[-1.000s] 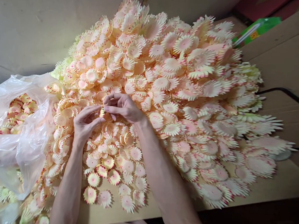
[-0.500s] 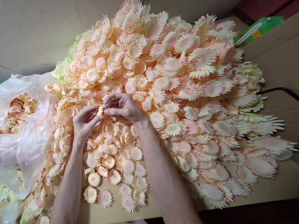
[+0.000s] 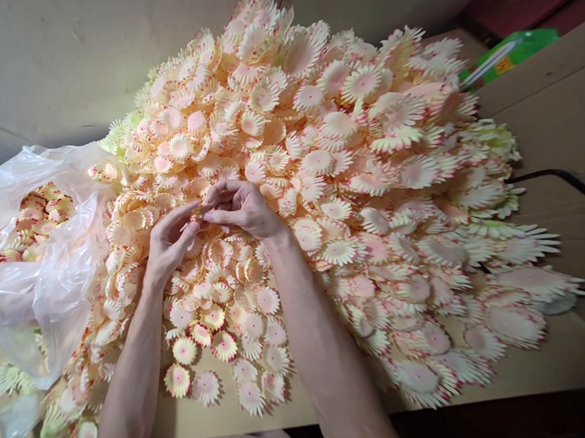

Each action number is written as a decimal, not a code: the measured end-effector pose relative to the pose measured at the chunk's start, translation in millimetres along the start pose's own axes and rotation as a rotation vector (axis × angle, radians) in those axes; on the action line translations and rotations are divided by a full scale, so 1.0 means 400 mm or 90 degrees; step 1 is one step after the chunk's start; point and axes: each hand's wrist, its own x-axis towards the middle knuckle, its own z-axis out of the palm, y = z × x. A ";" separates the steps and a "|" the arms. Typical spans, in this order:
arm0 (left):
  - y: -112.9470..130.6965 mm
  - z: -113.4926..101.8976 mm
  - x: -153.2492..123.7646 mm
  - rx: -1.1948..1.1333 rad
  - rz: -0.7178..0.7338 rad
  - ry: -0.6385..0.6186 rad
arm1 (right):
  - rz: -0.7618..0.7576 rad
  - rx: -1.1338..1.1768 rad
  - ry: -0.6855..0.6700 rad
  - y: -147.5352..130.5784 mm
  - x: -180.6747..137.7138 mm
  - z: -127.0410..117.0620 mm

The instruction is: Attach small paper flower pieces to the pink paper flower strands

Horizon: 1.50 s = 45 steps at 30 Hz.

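Both hands meet over a large heap of cream and pink artificial flower petal discs (image 3: 316, 162) with fringed, red-tipped edges. My left hand (image 3: 168, 240) has its thumb and fingers closed around a small flower petal piece (image 3: 198, 214), mostly hidden between the fingertips. Against the same piece, my right hand (image 3: 243, 212) pinches with thumb and forefinger, its other fingers curled. Below the hands, several loose discs (image 3: 206, 388) lie flat on the table (image 3: 193, 420), some with deeper red rims.
A translucent plastic bag (image 3: 61, 296) at the left holds more red-edged flower pieces (image 3: 45, 218). Cardboard (image 3: 554, 124) stands at the right, with a black cable (image 3: 566, 177) before it and a green packet (image 3: 511, 57) behind the heap. A wall (image 3: 84, 51) rises at the back left.
My left hand has shifted slightly right, closer to the right hand. The small flower piece, plainly visible before, is now mostly covered by the fingertips.
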 end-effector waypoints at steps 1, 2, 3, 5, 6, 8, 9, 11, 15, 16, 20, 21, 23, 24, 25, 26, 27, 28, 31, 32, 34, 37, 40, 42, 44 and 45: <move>-0.002 -0.001 -0.001 -0.003 -0.004 0.002 | 0.000 -0.004 0.009 0.001 0.000 0.000; -0.004 -0.003 -0.002 -0.010 -0.006 0.011 | 0.000 -0.007 0.016 0.001 0.000 0.000; -0.008 -0.005 -0.002 -0.021 -0.007 0.026 | -0.001 -0.011 0.020 0.002 0.000 0.000; -0.014 -0.007 -0.001 -0.040 -0.015 0.058 | -0.002 -0.016 0.018 0.001 -0.001 0.000; -0.016 -0.007 0.001 -0.046 -0.018 0.074 | -0.002 -0.017 0.014 0.001 -0.001 -0.001; -0.018 -0.008 0.003 -0.042 -0.015 0.106 | -0.001 -0.011 0.005 -0.001 -0.002 -0.002; -0.018 -0.008 0.004 -0.036 -0.011 0.119 | -0.004 -0.004 0.006 -0.002 -0.003 -0.004; -0.016 -0.008 0.005 -0.029 -0.007 0.133 | -0.016 0.013 0.017 -0.002 -0.003 -0.006; -0.016 -0.013 0.005 -0.070 -0.013 0.115 | -0.023 0.004 0.034 0.001 -0.001 -0.007; -0.018 -0.015 0.004 -0.074 -0.012 0.103 | -0.019 -0.006 0.028 0.003 0.000 -0.006; -0.019 -0.014 0.004 -0.039 0.002 0.038 | -0.005 -0.025 -0.002 0.004 0.002 0.001; -0.017 -0.012 0.005 -0.029 0.008 0.036 | -0.003 -0.024 -0.004 0.003 0.001 0.003; -0.012 -0.007 0.008 -0.008 0.026 0.050 | -0.007 -0.019 0.001 0.000 0.000 0.006; -0.009 -0.005 0.009 0.003 0.040 0.058 | -0.009 -0.018 0.004 -0.002 -0.001 0.007; -0.007 -0.003 0.010 0.014 0.053 0.064 | -0.009 -0.017 0.004 -0.004 -0.002 0.008; -0.006 -0.003 0.010 0.024 0.065 0.066 | -0.007 -0.018 0.002 -0.005 -0.003 0.008; -0.006 -0.003 0.010 0.031 0.071 0.064 | -0.005 -0.020 -0.001 -0.006 -0.004 0.008; -0.007 -0.004 0.009 0.036 0.072 0.063 | -0.002 -0.021 -0.003 -0.007 -0.004 0.007; -0.011 -0.009 0.005 0.031 0.045 0.071 | 0.003 -0.020 0.001 -0.005 -0.004 0.005; -0.012 -0.010 0.004 0.023 0.027 0.082 | 0.004 -0.019 0.004 -0.004 -0.004 0.004; -0.012 -0.011 0.003 0.010 -0.009 0.112 | 0.003 -0.022 0.007 -0.002 -0.003 0.004; -0.011 -0.009 0.004 -0.009 -0.025 0.170 | -0.008 -0.026 0.007 0.001 -0.002 0.003; -0.011 -0.006 0.005 -0.025 -0.016 0.200 | -0.021 -0.014 0.020 0.003 -0.002 0.000; -0.013 -0.003 0.005 -0.021 -0.017 0.187 | -0.022 -0.015 0.032 0.004 -0.002 -0.002; -0.015 -0.001 0.005 -0.009 -0.020 0.174 | -0.025 -0.024 0.040 0.005 -0.002 -0.003; -0.015 -0.001 0.005 -0.004 -0.022 0.174 | -0.028 -0.029 0.039 0.006 -0.001 -0.004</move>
